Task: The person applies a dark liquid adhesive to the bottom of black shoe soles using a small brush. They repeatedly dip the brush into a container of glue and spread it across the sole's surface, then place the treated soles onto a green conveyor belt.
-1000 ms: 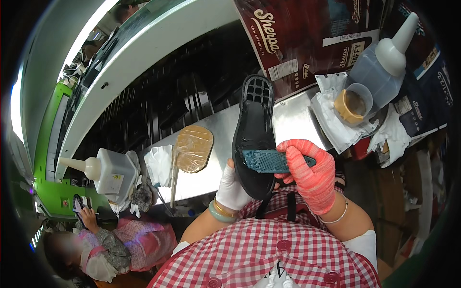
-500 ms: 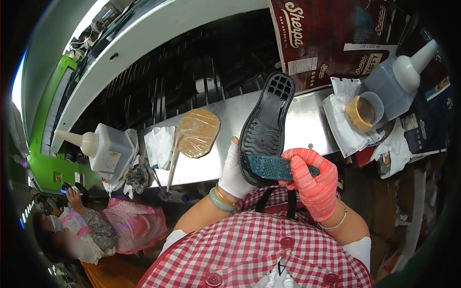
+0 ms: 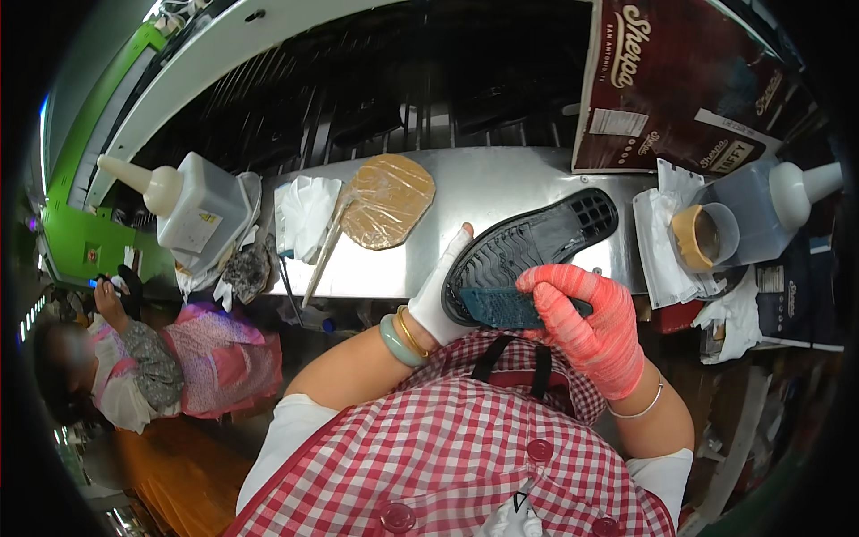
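My left hand [image 3: 438,300], in a white glove with a bare thumb tip, grips a black shoe sole [image 3: 510,246] along its wide end. The sole lies tilted, its narrow heel end with square hollows pointing to the far right, and wavy ridges across its wide part. In a pink-red knitted glove, my right hand [image 3: 591,322] is closed around a teal brush [image 3: 497,307]. The brush's densely dotted part lies against the wide end of the sole. The fingers of my left hand under the sole are hidden.
On the metal ledge [image 3: 483,179] are a round, plastic-wrapped brown pad [image 3: 389,201], a thin stick [image 3: 324,259] and white cloth [image 3: 306,208]. Squeeze bottles stand left [image 3: 201,206] and right [image 3: 747,201]. A cup [image 3: 696,237] and dark red carton [image 3: 671,89] are right; a person [image 3: 197,349] works left.
The sole has swung from nearly upright to slanting right, its heel end now lower and farther right. My hands keep their grips. The view has shifted, so the bench things sit differently.
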A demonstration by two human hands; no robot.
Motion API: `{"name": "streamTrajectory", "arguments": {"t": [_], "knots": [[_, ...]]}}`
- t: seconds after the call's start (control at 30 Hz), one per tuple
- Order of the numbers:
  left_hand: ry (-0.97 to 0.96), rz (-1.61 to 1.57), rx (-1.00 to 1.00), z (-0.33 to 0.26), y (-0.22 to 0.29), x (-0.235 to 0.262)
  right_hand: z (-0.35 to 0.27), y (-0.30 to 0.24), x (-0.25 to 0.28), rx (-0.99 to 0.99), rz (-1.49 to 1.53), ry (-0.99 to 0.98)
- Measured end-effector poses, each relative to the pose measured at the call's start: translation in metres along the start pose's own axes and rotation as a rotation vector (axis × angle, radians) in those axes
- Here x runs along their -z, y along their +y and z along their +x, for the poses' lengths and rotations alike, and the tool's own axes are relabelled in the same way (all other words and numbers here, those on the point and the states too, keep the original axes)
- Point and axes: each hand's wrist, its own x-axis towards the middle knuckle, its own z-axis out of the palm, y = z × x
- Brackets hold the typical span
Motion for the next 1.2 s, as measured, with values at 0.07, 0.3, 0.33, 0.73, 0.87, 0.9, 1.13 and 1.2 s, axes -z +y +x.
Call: {"name": "streamTrajectory", "arguments": {"t": [0.07, 0.3, 0.33, 0.73, 0.87, 0.9, 1.13, 1.2], "knots": [[0.059, 0.089, 0.027, -0.003, 0.006, 0.005, 0.008, -0.004, 0.000, -0.064, 0.030, -0.055], [0.217, 0.272, 0.290, -0.009, 0.032, 0.004, 0.037, -0.007, -0.001, -0.151, 0.010, -0.187], [0.188, 0.288, 0.335, -0.008, 0.038, 0.009, 0.041, -0.007, -0.002, -0.173, 0.017, -0.196], [0.081, 0.665, 0.593, 0.017, 0.104, 0.053, 0.082, 0.014, -0.006, -0.266, 0.157, -0.153], [0.223, 0.709, 0.605, 0.022, 0.113, 0.038, 0.089, 0.020, 0.001, -0.263, 0.148, -0.142], [0.270, 0.672, 0.636, 0.024, 0.117, 0.035, 0.090, 0.021, 0.004, -0.270, 0.149, -0.141], [0.411, 0.642, 0.802, 0.040, 0.127, 0.025, 0.094, 0.022, 0.023, -0.327, 0.095, -0.182], [0.401, 0.633, 0.830, 0.043, 0.129, 0.025, 0.094, 0.022, 0.027, -0.329, 0.083, -0.192]]}}
